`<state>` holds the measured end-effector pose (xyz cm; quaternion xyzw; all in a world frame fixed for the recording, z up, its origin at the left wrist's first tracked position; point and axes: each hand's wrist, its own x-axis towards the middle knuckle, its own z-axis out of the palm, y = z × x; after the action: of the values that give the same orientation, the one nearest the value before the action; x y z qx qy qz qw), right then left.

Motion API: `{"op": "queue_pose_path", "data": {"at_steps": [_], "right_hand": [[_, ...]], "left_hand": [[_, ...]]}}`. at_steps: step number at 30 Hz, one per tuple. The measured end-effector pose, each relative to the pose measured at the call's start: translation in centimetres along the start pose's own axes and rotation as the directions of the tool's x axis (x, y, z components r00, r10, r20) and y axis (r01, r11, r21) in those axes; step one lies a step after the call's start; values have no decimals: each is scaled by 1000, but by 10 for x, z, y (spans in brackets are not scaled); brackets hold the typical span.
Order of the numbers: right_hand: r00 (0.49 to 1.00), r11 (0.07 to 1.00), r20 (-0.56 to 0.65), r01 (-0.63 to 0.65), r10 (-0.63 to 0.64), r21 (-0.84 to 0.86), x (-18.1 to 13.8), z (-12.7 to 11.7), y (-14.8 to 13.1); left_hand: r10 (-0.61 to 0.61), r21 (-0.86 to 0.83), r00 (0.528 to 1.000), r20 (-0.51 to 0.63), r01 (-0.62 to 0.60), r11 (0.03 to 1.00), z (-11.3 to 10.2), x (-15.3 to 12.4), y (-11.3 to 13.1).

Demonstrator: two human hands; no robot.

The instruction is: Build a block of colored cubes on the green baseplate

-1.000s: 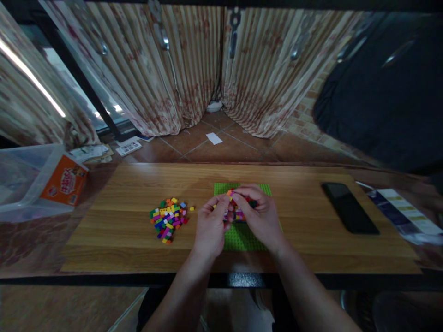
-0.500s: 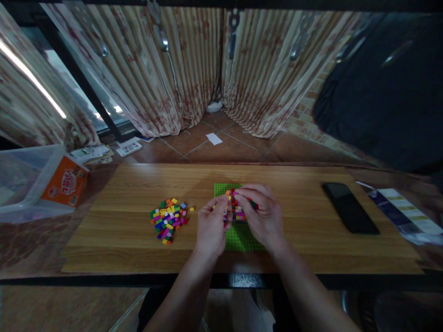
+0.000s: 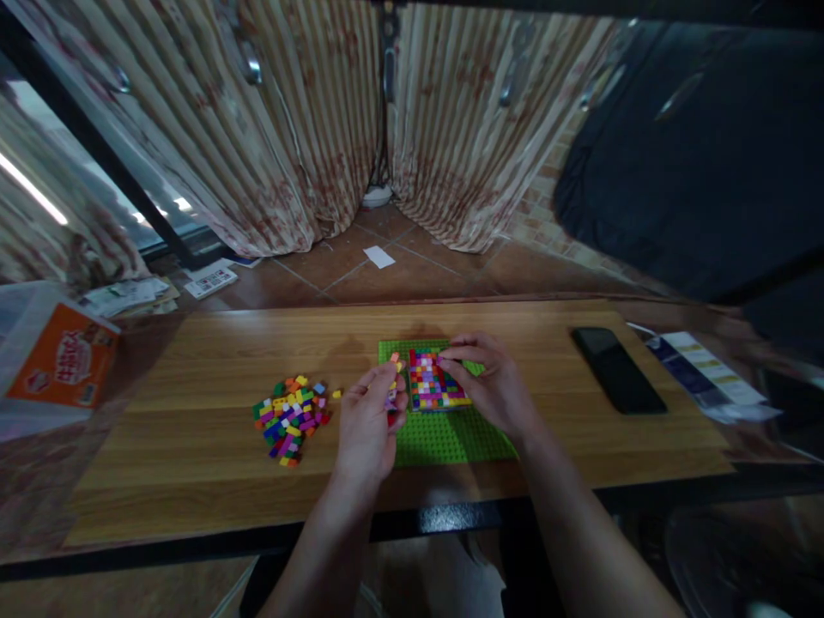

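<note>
A green studded baseplate [image 3: 451, 442] lies on the wooden table, bearing a block of many-coloured toy bricks [image 3: 428, 390] near its far side. My left hand [image 3: 370, 416] is closed around several small toy bricks [image 3: 395, 364], just left of the block; orange, yellow and red ones peek out. Over the block's right part, my right hand [image 3: 493, 382] pinches at its far edge, thumb and forefinger together. Whatever sits between those fingertips is too small to make out. Left of my left hand lies a loose pile of coloured toy bricks [image 3: 293, 419].
A black phone [image 3: 618, 369] lies on the right of the wooden table [image 3: 212, 463]. Past the table's right end is a white and blue packet [image 3: 708, 373]. A clear plastic bin [image 3: 39, 421] with an orange label stands at the left. Curtains [image 3: 451, 129] hang beyond.
My hands have parted: the left has drawn away leftward with its bricks, uncovering the brick block. My right hand stays over the block's right side. The whole view has shifted slightly.
</note>
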<state>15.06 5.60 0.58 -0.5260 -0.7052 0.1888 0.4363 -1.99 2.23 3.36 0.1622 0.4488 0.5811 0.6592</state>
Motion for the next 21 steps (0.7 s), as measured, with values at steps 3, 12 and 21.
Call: {"op": "queue_pose_path", "data": {"at_steps": [3, 12, 21], "right_hand": [[999, 999, 6, -48, 48, 25, 0, 4, 3], [971, 940, -4, -230, 239, 253, 7, 17, 10], [838, 674, 186, -528, 513, 517, 12, 20, 10]], "left_hand": [[-2, 0, 1000, 7, 2, 1000, 0, 1, -1], [-10, 3, 1000, 17, 10, 1000, -2, 2, -2], [-24, 23, 999, 26, 24, 999, -2, 1, -3]]}}
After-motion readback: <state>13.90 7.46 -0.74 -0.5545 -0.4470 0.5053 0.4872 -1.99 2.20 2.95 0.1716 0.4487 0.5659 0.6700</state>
